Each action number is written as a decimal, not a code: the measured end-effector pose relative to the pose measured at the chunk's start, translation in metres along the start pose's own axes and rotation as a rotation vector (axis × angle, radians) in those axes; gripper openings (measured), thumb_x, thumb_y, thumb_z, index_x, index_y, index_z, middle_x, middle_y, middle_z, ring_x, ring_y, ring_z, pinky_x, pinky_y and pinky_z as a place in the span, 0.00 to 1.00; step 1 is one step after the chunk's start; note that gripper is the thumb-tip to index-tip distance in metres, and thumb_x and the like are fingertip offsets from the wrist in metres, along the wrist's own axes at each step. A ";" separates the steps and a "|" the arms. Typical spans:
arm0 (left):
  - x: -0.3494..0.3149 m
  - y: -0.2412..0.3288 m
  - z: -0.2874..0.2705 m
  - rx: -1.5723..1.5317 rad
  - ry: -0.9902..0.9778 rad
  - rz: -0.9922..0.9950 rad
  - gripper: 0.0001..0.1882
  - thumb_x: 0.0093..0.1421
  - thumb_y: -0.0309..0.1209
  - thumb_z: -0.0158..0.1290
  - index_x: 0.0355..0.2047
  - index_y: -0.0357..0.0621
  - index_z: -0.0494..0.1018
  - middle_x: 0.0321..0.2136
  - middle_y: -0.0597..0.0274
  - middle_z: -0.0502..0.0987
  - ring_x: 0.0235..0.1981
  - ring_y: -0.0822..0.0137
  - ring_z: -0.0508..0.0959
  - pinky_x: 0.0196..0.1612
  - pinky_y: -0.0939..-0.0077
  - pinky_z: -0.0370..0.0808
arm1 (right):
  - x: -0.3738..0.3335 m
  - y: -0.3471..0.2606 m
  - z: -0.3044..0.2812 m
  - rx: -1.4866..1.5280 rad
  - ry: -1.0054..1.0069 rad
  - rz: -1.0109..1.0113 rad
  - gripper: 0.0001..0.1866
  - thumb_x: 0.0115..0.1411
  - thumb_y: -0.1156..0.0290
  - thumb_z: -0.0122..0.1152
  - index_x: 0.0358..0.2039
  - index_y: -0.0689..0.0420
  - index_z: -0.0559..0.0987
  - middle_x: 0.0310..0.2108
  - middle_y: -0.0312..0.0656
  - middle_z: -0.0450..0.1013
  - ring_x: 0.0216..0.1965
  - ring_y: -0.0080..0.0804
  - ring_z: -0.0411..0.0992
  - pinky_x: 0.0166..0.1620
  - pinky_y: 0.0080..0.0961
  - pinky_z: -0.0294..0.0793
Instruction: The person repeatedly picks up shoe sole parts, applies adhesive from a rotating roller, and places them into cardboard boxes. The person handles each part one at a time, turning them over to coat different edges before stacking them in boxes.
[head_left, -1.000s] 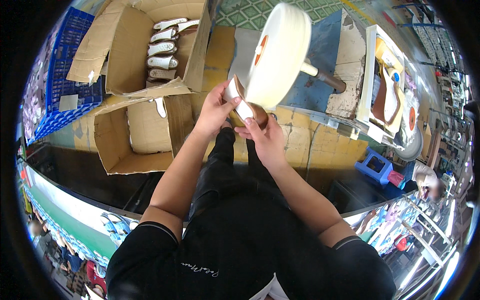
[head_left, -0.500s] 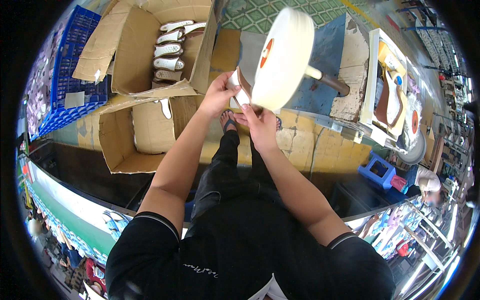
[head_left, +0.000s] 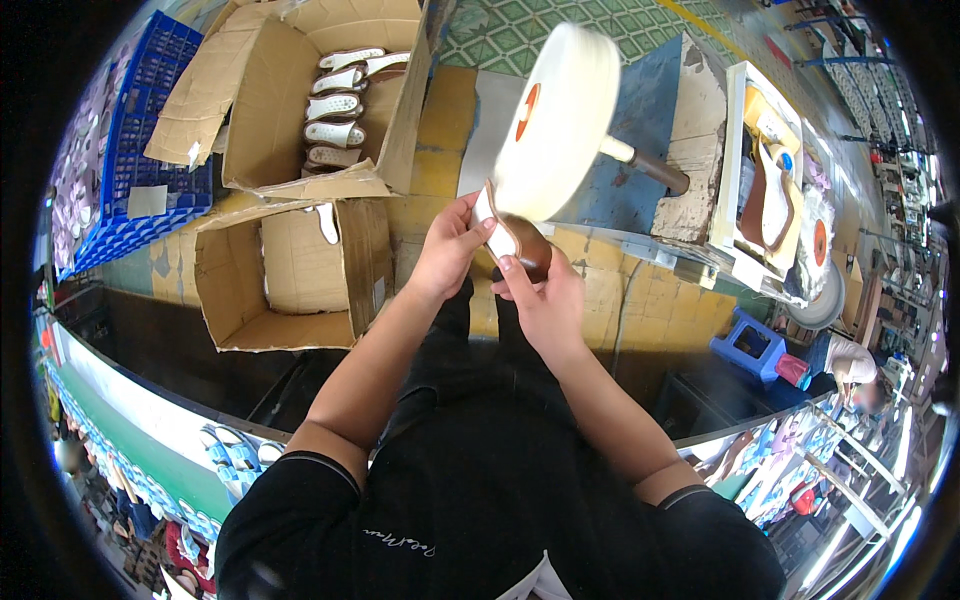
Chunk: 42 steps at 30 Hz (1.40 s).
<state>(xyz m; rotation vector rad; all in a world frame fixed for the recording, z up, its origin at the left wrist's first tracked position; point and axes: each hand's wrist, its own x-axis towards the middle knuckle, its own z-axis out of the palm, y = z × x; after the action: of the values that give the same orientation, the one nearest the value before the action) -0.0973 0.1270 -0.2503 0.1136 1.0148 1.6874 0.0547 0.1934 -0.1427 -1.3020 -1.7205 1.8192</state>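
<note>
Between both hands I hold a shoe sole (head_left: pixel 529 247), glossy brown on one side and white on the other. My left hand (head_left: pixel 452 246) is closed on its far white end, thumb on the white face. Lower down, my right hand (head_left: pixel 552 305) grips the near end, thumb pressed on the white face and the other fingers partly hidden. Just beyond the sole stands a large white buffing wheel (head_left: pixel 565 110) with an orange centre, its rim blurred. The sole's brown side is close to the wheel's lower edge; whether they touch I cannot tell.
A cardboard box (head_left: pixel 262 100) at the far left holds several white-and-brown soles. Nearer stands another box (head_left: pixel 225 290) with one white piece in it. The wheel's shaft (head_left: pixel 655 172) enters a worn housing at right. Beyond are a white tray (head_left: pixel 738 130), a blue stool (head_left: pixel 745 345) and a blue crate (head_left: pixel 150 120).
Both hands have drawn the sole nearer to my body, lower along the wheel. The sole has turned, so more of its brown side shows.
</note>
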 end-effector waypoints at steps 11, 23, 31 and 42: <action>0.064 -0.003 -0.045 0.367 0.095 0.096 0.27 0.73 0.23 0.62 0.69 0.25 0.71 0.54 0.55 0.84 0.54 0.67 0.82 0.60 0.69 0.78 | 0.070 0.060 0.019 0.270 -0.029 0.072 0.20 0.75 0.67 0.71 0.55 0.73 0.79 0.43 0.50 0.87 0.34 0.31 0.89 0.37 0.24 0.89; 0.056 -0.003 -0.047 0.047 -0.044 -0.056 0.25 0.76 0.24 0.57 0.71 0.29 0.69 0.58 0.52 0.82 0.60 0.62 0.82 0.68 0.65 0.75 | 0.047 0.032 0.024 0.024 0.028 0.037 0.25 0.74 0.61 0.73 0.57 0.73 0.80 0.45 0.52 0.87 0.33 0.35 0.89 0.38 0.29 0.91; 0.017 0.004 -0.009 -0.053 -0.060 -0.047 0.25 0.77 0.25 0.58 0.69 0.25 0.69 0.57 0.51 0.83 0.58 0.62 0.83 0.66 0.63 0.76 | 0.016 -0.002 0.011 -0.080 0.053 0.023 0.24 0.73 0.62 0.74 0.57 0.71 0.80 0.44 0.52 0.87 0.33 0.34 0.89 0.36 0.27 0.90; -0.035 0.023 0.035 -0.183 -0.155 0.067 0.29 0.75 0.26 0.62 0.72 0.27 0.68 0.60 0.52 0.83 0.62 0.63 0.81 0.69 0.64 0.74 | -0.033 -0.032 -0.011 -0.384 0.108 -0.337 0.21 0.67 0.67 0.78 0.52 0.70 0.81 0.37 0.52 0.87 0.33 0.37 0.89 0.38 0.31 0.89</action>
<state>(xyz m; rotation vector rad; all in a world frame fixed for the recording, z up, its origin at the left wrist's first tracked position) -0.0820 0.1168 -0.1987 0.1565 0.7451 1.7947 0.0700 0.1828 -0.0994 -1.1257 -2.1459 1.2538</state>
